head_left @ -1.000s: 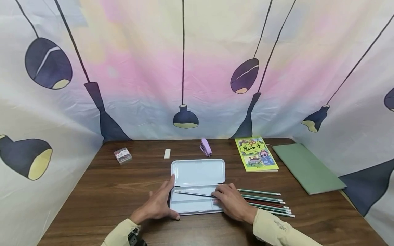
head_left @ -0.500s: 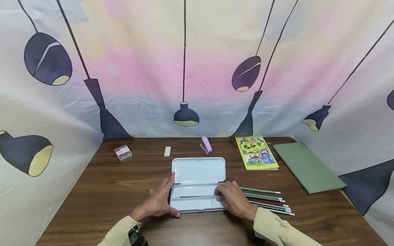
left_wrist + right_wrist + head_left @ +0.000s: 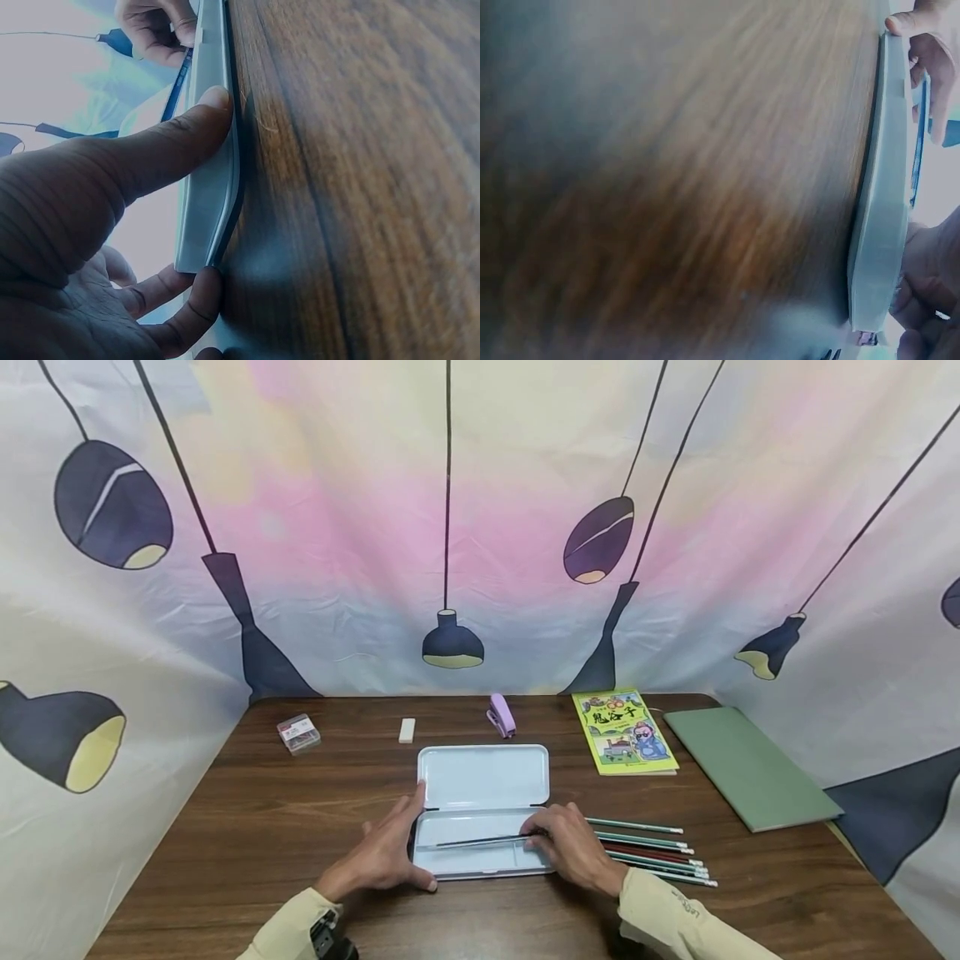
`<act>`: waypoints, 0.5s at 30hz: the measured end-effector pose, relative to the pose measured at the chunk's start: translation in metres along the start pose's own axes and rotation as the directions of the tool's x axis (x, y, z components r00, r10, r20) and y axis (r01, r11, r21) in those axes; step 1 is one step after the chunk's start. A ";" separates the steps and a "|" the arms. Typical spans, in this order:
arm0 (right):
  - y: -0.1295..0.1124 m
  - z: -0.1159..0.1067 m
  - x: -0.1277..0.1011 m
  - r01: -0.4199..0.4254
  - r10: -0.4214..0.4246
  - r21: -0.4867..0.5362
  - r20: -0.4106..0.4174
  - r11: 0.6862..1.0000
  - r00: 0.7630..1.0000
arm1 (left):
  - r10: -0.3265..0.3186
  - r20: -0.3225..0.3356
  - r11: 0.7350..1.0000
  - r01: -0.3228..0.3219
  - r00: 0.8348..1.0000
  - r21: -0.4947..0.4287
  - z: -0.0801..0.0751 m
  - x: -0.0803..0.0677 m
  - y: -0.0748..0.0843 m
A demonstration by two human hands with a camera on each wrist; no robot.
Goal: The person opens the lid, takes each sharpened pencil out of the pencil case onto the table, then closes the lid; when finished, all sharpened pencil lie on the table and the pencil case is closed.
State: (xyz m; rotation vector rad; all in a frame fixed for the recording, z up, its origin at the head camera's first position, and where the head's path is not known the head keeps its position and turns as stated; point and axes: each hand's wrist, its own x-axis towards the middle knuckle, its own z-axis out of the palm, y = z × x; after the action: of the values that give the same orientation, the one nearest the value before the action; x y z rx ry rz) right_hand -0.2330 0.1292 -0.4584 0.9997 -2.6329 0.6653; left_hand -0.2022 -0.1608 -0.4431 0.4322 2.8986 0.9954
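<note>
A pale blue tin pencil case [image 3: 472, 861] lies on the table with its lid [image 3: 483, 775] raised at the back. My left hand [image 3: 382, 850] holds the case's left end, thumb at the front wall and fingers round the end, as the left wrist view shows. A dark pencil [image 3: 480, 841] is pinched between my right hand's [image 3: 572, 850] thumb and fingers. It slants slightly over the case, its far end low near the left side of the tray. Several green and dark red pencils [image 3: 652, 842] lie beside the right hand, which hides their left ends.
Behind the case are a white eraser [image 3: 407, 731] and a purple stapler [image 3: 501, 717]. A small clear box [image 3: 299, 734] sits back left. At right lie a yellow booklet [image 3: 625, 733] and a green folder [image 3: 753, 768]. A printed cloth hangs behind the table.
The pencil in my right hand came down toward the case's tray, and its right end now sits a little higher than half a second ago. My left hand stays on the case.
</note>
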 end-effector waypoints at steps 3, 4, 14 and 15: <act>-0.001 -0.002 0.002 0.010 -0.009 0.014 -0.055 1.000 0.998 | -0.001 0.000 1.000 0.001 1.000 0.003 0.000 0.000 0.000; -0.002 -0.003 0.002 0.012 -0.011 0.022 -0.075 1.000 0.997 | -0.001 0.000 1.000 0.001 1.000 0.005 0.000 0.000 0.000; -0.002 -0.021 0.004 -0.080 0.107 0.137 -0.204 0.987 0.973 | -0.010 0.005 1.000 0.010 1.000 0.018 0.000 0.001 0.002; -0.001 -0.022 0.003 -0.094 0.123 0.141 -0.209 0.986 0.970 | -0.010 0.007 1.000 0.010 1.000 0.014 0.000 0.001 0.002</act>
State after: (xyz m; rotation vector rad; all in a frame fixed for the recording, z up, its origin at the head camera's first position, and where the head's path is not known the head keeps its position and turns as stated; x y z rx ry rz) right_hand -0.2329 0.1379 -0.4377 0.7692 -2.4915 0.9260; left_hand -0.2030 -0.1592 -0.4416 0.4215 2.9000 0.9707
